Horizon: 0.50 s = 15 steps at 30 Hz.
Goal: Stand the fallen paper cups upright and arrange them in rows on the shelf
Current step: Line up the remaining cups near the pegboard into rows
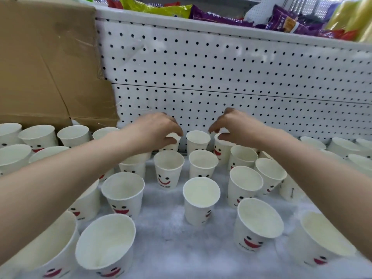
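The left hand is gripping the left cup by its rim in the back row, near the pegboard. The right hand is pinching the rim of the right cup there, the middle cup standing between them. More cups are standing upright in loose rows across the shelf.

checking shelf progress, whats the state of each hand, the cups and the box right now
left hand, grips the rim of the white paper cup at the back left
right hand, pinches the rim of the white smiley paper cup at the back right
white paper cup between the hands, upright, untouched
front white paper cups, upright, mouths up
brown cardboard box, creased, standing
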Tool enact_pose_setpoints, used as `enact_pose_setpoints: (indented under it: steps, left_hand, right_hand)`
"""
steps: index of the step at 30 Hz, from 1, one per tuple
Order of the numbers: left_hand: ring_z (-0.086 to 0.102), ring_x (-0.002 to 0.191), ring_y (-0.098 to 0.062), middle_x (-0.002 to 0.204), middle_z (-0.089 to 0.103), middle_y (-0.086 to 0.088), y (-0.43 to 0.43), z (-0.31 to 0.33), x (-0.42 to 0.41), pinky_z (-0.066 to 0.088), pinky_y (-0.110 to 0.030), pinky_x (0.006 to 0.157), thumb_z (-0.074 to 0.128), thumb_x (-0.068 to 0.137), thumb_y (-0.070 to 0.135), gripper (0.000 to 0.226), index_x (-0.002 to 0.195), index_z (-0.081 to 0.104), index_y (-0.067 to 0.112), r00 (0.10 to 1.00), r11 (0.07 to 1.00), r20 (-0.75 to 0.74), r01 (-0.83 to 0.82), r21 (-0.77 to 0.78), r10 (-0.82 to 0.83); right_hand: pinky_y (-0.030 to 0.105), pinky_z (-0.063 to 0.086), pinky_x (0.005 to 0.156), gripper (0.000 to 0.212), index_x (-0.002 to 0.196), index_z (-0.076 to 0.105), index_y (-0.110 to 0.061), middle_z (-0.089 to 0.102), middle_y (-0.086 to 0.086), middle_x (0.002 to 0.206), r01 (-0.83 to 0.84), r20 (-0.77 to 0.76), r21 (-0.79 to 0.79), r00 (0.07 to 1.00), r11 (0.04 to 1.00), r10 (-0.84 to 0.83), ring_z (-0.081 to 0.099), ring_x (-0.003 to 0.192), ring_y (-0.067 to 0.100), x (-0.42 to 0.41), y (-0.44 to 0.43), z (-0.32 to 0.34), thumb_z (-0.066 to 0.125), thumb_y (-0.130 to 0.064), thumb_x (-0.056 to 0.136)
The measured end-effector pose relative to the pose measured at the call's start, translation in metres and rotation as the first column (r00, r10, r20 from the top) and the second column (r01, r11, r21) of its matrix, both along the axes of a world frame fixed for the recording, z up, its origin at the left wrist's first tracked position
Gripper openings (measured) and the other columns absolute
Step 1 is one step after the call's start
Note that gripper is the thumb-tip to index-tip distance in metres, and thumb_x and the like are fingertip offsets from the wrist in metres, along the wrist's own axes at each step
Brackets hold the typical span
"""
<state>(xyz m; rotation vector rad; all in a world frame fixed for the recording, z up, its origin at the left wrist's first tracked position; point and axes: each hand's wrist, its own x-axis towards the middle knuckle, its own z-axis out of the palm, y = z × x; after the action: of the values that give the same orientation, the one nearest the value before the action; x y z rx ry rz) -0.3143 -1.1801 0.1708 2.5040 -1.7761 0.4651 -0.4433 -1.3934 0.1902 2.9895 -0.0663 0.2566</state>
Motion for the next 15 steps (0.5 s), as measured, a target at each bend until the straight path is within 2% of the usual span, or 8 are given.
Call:
enact_pose_setpoints:
  steps: [3, 5, 7, 10, 12, 15]
  left_hand:
    - [0.056, 0.109, -0.016, 0.118, 0.063, 0.01, 0.002, 0.004, -0.033, 0.045, -0.032, 0.086, 0.061, 0.09, 0.03, 0.024, 0.114, 0.065, 0.031, 0.997, 0.996, -0.03, 0.077, -0.039, -0.078]
    - [0.057, 0.101, -0.014, 0.108, 0.064, 0.01, 0.007, 0.003, -0.059, 0.045, -0.031, 0.081, 0.062, 0.089, 0.034, 0.018, 0.106, 0.067, 0.031, 0.989, 0.989, -0.048, 0.134, -0.064, -0.138]
    - [0.056, 0.096, -0.011, 0.099, 0.063, 0.011, 0.015, -0.002, -0.086, 0.041, -0.028, 0.075, 0.061, 0.089, 0.041, 0.017, 0.102, 0.067, 0.032, 0.986, 0.988, -0.065, 0.151, -0.042, -0.153]
    - [0.056, 0.095, -0.01, 0.099, 0.064, 0.012, 0.023, -0.019, -0.119, 0.045, -0.029, 0.076, 0.057, 0.088, 0.05, 0.028, 0.107, 0.066, 0.032, 0.991, 0.994, -0.094, 0.098, 0.038, -0.094]
    - [0.057, 0.095, -0.013, 0.1, 0.065, 0.01, 0.026, -0.029, -0.134, 0.047, -0.032, 0.076, 0.057, 0.088, 0.05, 0.03, 0.107, 0.066, 0.03, 0.994, 0.997, -0.101, 0.047, 0.059, -0.04]
    - [0.058, 0.089, -0.016, 0.092, 0.068, 0.006, 0.03, -0.037, -0.143, 0.046, -0.032, 0.071, 0.059, 0.089, 0.041, 0.021, 0.098, 0.069, 0.025, 0.996, 0.994, -0.083, -0.036, 0.1, 0.045]
  right_hand:
    - [0.031, 0.045, 0.083, 0.03, 0.119, 0.067, -0.029, 0.07, -0.011, 0.104, 0.002, 0.028, -0.013, 1.0, 1.0, -0.001, 0.044, 0.098, 0.012, -0.032, 0.003, 0.008, 0.06, -0.017, 0.093]
    - [0.029, 0.044, 0.081, 0.025, 0.112, 0.071, -0.028, 0.067, -0.014, 0.093, -0.007, 0.059, 0.043, 0.998, 0.999, 0.005, 0.044, 0.088, 0.008, -0.056, 0.007, 0.012, 0.06, -0.016, 0.093]
    - [0.027, 0.041, 0.077, 0.019, 0.103, 0.074, -0.029, 0.06, -0.019, 0.081, -0.024, 0.02, 0.096, 1.0, 0.995, 0.022, 0.047, 0.077, 0.005, -0.078, 0.013, 0.013, 0.062, -0.02, 0.091]
    - [0.032, 0.047, 0.071, 0.012, 0.088, 0.075, -0.03, 0.065, -0.017, 0.077, -0.045, -0.076, 0.152, 0.996, 0.987, 0.057, 0.054, 0.074, 0.011, -0.101, 0.024, 0.008, 0.063, -0.033, 0.088]
    - [0.035, 0.051, 0.066, 0.019, 0.082, 0.073, -0.028, 0.068, -0.011, 0.076, -0.008, -0.134, 0.135, 0.991, 0.991, 0.026, 0.055, 0.072, 0.01, -0.105, 0.029, 0.003, 0.063, -0.043, 0.085]
    - [0.027, 0.047, 0.057, 0.026, 0.076, 0.073, -0.024, 0.068, -0.004, 0.071, 0.015, -0.198, 0.084, 0.98, 0.996, 0.001, 0.055, 0.066, 0.008, -0.102, 0.034, -0.006, 0.067, -0.049, 0.08]
